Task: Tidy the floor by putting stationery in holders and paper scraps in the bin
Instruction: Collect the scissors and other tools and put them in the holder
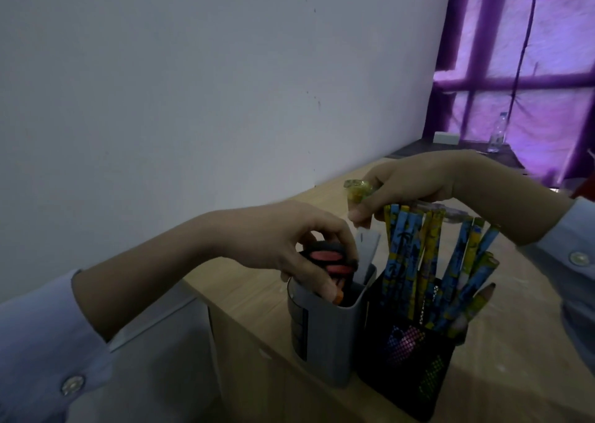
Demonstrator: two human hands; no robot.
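I see a pale wooden desktop (257,297) against a plain wall (193,84), with one bottle (497,133) by a purple-lit window (531,68). Two holders stand touching: one grey holder (328,342) and one black mesh holder (412,361) of blue-and-yellow pencils (405,261), too overlapped to count, their print unreadable. My left hand (289,242) grips one pair of scissors (325,258) in the grey holder's mouth; my right hand (409,187) pinches one pen (359,191) above the pencils.
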